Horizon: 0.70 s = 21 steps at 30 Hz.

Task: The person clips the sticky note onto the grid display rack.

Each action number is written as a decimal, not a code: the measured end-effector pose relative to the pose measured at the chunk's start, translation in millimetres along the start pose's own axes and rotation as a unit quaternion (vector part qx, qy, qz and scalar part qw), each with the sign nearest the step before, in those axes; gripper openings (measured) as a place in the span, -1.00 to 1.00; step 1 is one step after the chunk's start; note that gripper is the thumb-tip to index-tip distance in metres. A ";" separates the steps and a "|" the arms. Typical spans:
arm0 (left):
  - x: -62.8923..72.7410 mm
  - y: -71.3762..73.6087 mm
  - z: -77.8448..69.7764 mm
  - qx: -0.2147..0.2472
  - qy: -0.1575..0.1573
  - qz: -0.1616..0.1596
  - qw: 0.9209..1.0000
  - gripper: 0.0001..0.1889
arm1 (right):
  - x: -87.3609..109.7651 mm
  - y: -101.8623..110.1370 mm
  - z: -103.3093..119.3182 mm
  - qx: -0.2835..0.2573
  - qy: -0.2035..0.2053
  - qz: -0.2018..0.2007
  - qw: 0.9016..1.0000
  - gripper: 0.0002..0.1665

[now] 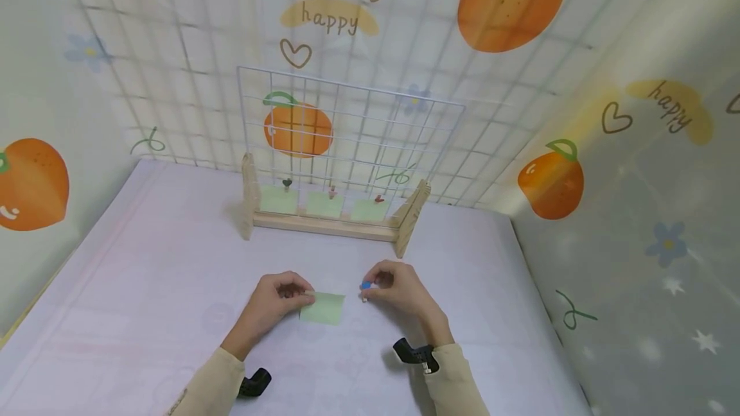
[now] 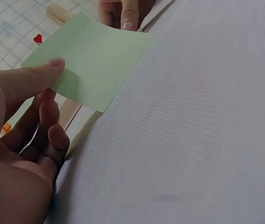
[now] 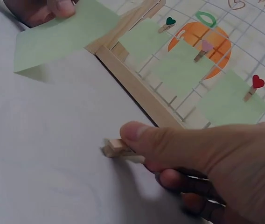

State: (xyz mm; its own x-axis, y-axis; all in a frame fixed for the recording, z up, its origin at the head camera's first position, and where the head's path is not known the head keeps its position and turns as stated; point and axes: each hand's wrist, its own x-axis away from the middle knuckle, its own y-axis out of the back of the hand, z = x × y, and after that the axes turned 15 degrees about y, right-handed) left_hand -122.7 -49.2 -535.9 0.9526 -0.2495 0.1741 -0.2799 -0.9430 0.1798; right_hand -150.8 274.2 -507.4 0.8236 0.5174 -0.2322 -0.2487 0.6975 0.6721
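Note:
My left hand (image 1: 270, 300) pinches a square pale green paper note (image 1: 326, 311) by one edge, thumb on top. In the left wrist view the note (image 2: 95, 60) bends slightly as it is held over the white table. To its right, my right hand (image 1: 403, 289) pinches a mini wooden clothespin between thumb and fingers. A blue decoration (image 1: 365, 286) shows on it in the head view. The right wrist view shows the clothespin's wooden tip (image 3: 115, 146) pointing toward the note's side; its other end is hidden by the fingers. Note and clothespin are apart.
Beyond the hands stands a white wire grid (image 1: 358, 121) in a wooden base (image 1: 324, 226). Three green notes hang low on it, each under a clothespin with a heart: dark green (image 3: 170, 22), pink (image 3: 207, 45) and red (image 3: 258, 81). Fruit-printed curtains (image 1: 624, 210) surround the table.

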 end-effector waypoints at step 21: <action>0.6 -0.5 -0.1 0.012 0.027 0.009 1.000 -0.80 | -8.1 -10.0 2.5 0.004 0.020 -0.079 0.997 -0.79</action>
State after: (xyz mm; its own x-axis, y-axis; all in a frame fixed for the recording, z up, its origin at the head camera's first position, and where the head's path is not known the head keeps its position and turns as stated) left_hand -122.0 -48.8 -535.8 0.9394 -0.2554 0.2285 -0.2936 -0.9438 0.1520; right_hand -153.6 261.7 -510.5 0.8315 0.4209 -0.3625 -0.1138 0.7678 0.6305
